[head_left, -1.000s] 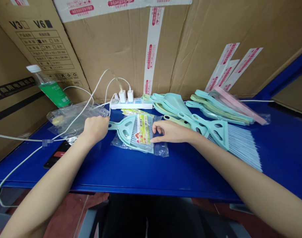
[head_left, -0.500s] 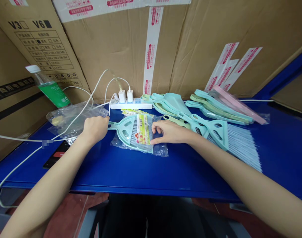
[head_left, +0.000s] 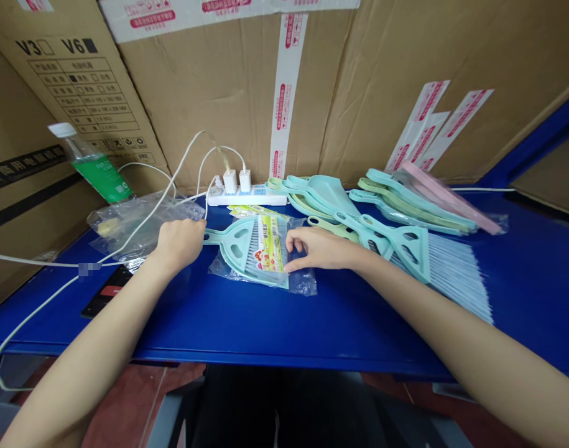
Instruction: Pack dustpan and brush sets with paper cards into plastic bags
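Note:
A light-blue dustpan with a grey-bristled brush nested in it lies in a clear plastic bag on the table. A yellow-green label card rests over the bristles. My left hand is closed in a fist around the end of the handle, which it hides. At the card's right edge is my right hand, its fingers curved and its thumb apart from them. Fingertips and thumb touch or nearly touch the card and bag; I cannot tell which.
Loose brushes lie right of my right hand, with dustpans behind. Wrapped sets are stacked at the back right. A power strip, white cables, a bottle, plastic bags and a phone occupy the left and back.
The label card and the thumb of my right hand have shifted very slightly. Otherwise both hands and the bagged set stay where they were.

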The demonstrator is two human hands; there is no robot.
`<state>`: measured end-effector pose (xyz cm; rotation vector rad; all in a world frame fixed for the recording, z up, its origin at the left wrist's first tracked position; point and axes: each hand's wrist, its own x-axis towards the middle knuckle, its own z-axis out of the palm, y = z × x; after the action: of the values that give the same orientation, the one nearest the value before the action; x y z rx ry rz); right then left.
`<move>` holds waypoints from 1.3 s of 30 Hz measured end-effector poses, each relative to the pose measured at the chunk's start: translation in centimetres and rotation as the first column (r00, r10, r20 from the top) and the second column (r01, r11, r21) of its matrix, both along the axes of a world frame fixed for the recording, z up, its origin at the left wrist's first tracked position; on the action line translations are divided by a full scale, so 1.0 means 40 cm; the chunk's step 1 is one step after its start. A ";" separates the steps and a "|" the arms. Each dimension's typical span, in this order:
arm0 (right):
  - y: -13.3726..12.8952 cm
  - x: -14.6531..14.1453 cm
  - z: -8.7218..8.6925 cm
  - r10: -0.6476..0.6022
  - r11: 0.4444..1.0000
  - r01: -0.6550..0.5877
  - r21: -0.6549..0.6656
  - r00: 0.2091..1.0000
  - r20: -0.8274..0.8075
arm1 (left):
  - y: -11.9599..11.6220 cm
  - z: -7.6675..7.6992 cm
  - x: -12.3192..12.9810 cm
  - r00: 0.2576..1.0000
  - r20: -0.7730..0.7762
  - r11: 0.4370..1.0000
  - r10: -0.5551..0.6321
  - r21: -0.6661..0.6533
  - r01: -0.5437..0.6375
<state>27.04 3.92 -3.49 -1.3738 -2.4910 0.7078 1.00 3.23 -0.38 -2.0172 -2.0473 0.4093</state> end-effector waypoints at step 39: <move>-0.023 -0.015 0.025 -0.002 1.000 0.003 -0.017 0.996 0.085 | -0.006 0.003 0.003 1.000 0.005 1.000 -0.014 -0.010 0.014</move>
<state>26.42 3.01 -2.51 -1.4419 -2.5528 0.6859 1.12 2.97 -0.27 -2.0392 -2.0371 0.4133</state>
